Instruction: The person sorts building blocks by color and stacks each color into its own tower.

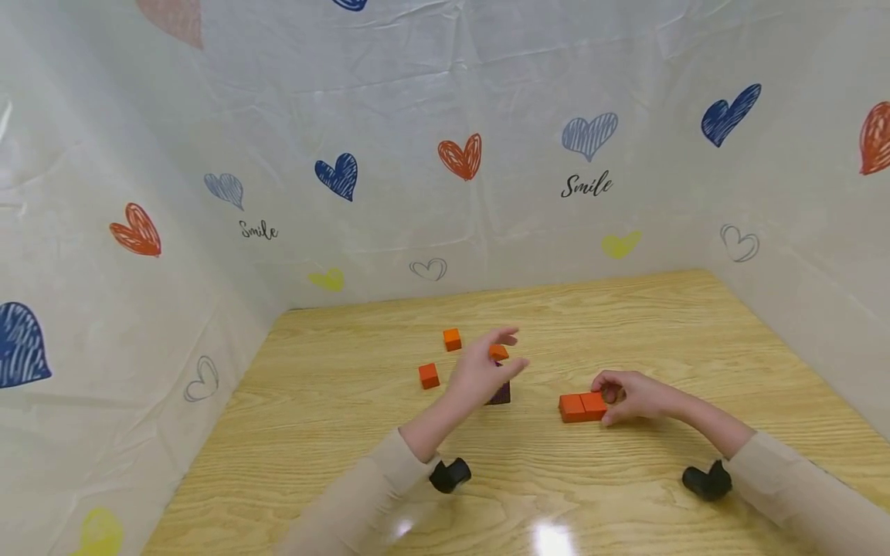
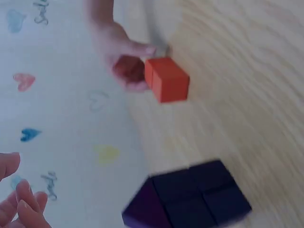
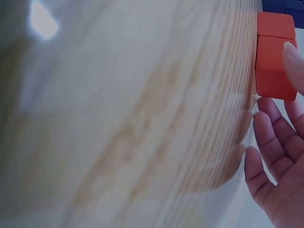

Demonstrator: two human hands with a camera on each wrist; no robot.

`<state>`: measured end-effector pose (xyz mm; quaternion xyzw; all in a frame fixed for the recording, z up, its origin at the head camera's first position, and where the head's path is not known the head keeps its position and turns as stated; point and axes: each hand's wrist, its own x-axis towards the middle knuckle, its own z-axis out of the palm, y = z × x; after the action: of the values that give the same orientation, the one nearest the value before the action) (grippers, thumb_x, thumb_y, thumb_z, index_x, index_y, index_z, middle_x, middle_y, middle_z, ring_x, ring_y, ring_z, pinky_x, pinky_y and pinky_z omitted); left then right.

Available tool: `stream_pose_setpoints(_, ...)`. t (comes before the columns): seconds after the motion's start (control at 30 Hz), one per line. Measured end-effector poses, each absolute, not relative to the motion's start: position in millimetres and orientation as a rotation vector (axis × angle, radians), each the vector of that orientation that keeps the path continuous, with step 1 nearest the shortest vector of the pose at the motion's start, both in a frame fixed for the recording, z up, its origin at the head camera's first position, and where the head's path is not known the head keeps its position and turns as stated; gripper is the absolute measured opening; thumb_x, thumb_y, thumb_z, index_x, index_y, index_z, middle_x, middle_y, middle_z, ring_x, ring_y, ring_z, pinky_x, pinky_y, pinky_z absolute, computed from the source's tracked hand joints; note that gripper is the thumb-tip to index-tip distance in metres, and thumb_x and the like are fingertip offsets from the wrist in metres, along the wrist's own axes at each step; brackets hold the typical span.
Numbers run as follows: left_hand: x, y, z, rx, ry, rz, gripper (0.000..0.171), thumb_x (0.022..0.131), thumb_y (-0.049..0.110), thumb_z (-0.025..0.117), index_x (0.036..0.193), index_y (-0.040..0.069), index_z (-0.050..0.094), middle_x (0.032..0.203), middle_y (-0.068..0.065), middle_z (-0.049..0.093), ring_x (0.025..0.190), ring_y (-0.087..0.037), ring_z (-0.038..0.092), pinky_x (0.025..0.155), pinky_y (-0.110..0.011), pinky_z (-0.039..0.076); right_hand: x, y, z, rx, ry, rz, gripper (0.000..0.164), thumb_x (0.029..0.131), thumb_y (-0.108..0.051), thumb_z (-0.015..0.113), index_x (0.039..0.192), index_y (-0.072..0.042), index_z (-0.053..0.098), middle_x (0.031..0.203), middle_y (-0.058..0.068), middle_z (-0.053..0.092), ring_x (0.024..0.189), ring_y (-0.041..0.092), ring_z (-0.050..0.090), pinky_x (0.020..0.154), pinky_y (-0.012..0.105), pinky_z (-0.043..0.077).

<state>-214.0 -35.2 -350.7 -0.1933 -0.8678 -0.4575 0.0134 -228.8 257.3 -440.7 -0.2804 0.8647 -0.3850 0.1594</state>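
Note:
Two orange-red cubes sit end to end on the wooden table. My right hand pinches the right-hand cube, its thumb lying along one side in the right wrist view. To the left, my left hand hovers with thumb and fingers spread and nothing between them. Partly hidden below it is a group of dark purple blocks; the left wrist view shows several dark cubes set together with a wedge-shaped piece at one end. An orange block shows between the left thumb and fingers.
Two loose orange cubes, one farther back and one nearer, lie left of the left hand. A white cloth printed with hearts hangs around the table's back and sides. Each wrist carries a black camera mount.

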Motion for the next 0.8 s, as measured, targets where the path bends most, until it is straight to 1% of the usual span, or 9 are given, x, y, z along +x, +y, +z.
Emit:
stream_pose_setpoints(0.2, -240, -83, -350, -0.42, -2.684, -1.336, 0.045, 0.082, 0.022, 0.069, 0.125, 0.014, 0.055, 0.112, -0.004, 0.062, 0.045, -0.01, 0.031, 0.043, -0.02, 0.029, -228, 260, -440, -0.819, 2.467, -1.111, 0.041, 0.076, -0.022, 0.075, 0.103, 0.0, 0.052, 0.088, 0.003, 0.051, 0.078, 0.006, 0.047, 0.067, 0.022, 0.042)
stream_pose_setpoints(0.33, -245, -106, -354, -0.375, -2.694, -1.308, 0.043, 0.083, 0.021, 0.068, 0.123, 0.014, 0.057, 0.113, -0.006, 0.062, 0.044, -0.013, 0.034, 0.044, -0.022, 0.033, -227, 259, -439, -0.832, 2.466, -1.113, 0.04, 0.076, -0.021, 0.075, 0.102, -0.001, 0.052, 0.089, 0.002, 0.052, 0.079, 0.006, 0.047, 0.067, 0.022, 0.043)
stream_pose_setpoints(0.4, -247, -114, -358, -0.348, -2.701, -1.318, 0.042, 0.083, 0.02, 0.068, 0.123, 0.013, 0.057, 0.114, -0.007, 0.061, 0.045, -0.019, 0.037, 0.047, -0.026, 0.038, -227, 259, -439, -0.837, 2.466, -1.118, 0.04, 0.076, -0.021, 0.075, 0.102, 0.0, 0.053, 0.089, 0.002, 0.052, 0.078, 0.006, 0.047, 0.067, 0.022, 0.043)
stream_pose_setpoints(0.47, -250, -122, -365, -0.336, -2.729, -1.288, 0.042, 0.083, 0.019, 0.067, 0.124, 0.011, 0.056, 0.118, -0.009, 0.059, 0.059, -0.024, 0.052, 0.06, -0.032, 0.047, -227, 259, -439, -0.831, 2.462, -1.121, 0.04, 0.076, -0.021, 0.075, 0.102, 0.0, 0.053, 0.089, 0.002, 0.052, 0.078, 0.006, 0.047, 0.066, 0.022, 0.043)
stream_pose_setpoints(0.53, -253, -129, -373, -0.304, -2.783, -1.26, 0.045, 0.084, 0.017, 0.067, 0.126, 0.007, 0.054, 0.123, -0.013, 0.055, 0.086, -0.031, 0.058, 0.077, -0.04, 0.048, -226, 259, -438, -0.826, 2.458, -1.125, 0.04, 0.076, -0.02, 0.075, 0.103, 0.0, 0.053, 0.09, 0.003, 0.052, 0.078, 0.007, 0.047, 0.066, 0.023, 0.043)
stream_pose_setpoints(0.6, -257, -136, -383, -0.26, -2.854, -1.231, 0.048, 0.083, 0.016, 0.067, 0.127, 0.004, 0.052, 0.127, -0.016, 0.052, 0.111, -0.035, 0.051, 0.091, -0.046, 0.042, -226, 259, -438, -0.817, 2.457, -1.127, 0.041, 0.076, -0.021, 0.075, 0.103, 0.0, 0.053, 0.091, 0.004, 0.052, 0.079, 0.007, 0.047, 0.066, 0.022, 0.043)
stream_pose_setpoints(0.63, -260, -139, -387, -0.242, -2.893, -1.209, 0.049, 0.083, 0.015, 0.067, 0.128, 0.002, 0.051, 0.128, -0.018, 0.051, 0.119, -0.035, 0.045, 0.096, -0.047, 0.038, -226, 258, -438, -0.812, 2.456, -1.128, 0.041, 0.076, -0.021, 0.075, 0.103, 0.0, 0.053, 0.091, 0.004, 0.052, 0.079, 0.008, 0.047, 0.067, 0.023, 0.043)
stream_pose_setpoints(0.73, -265, -147, -400, -0.173, -2.984, -1.191, 0.051, 0.082, 0.012, 0.068, 0.128, 0.0, 0.05, 0.129, -0.02, 0.049, 0.12, -0.036, 0.044, 0.096, -0.047, 0.038, -226, 259, -438, -0.81, 2.458, -1.122, 0.041, 0.076, -0.021, 0.074, 0.104, 0.0, 0.053, 0.092, 0.004, 0.052, 0.079, 0.008, 0.048, 0.067, 0.023, 0.043)
stream_pose_setpoints(0.8, -268, -150, -408, -0.157, -3.022, -1.164, 0.049, 0.081, 0.011, 0.069, 0.126, 0.0, 0.051, 0.128, -0.019, 0.051, 0.114, -0.033, 0.049, 0.092, -0.043, 0.042, -226, 259, -438, -0.811, 2.459, -1.117, 0.041, 0.076, -0.022, 0.074, 0.104, 0.0, 0.053, 0.092, 0.003, 0.052, 0.08, 0.008, 0.048, 0.068, 0.023, 0.043)
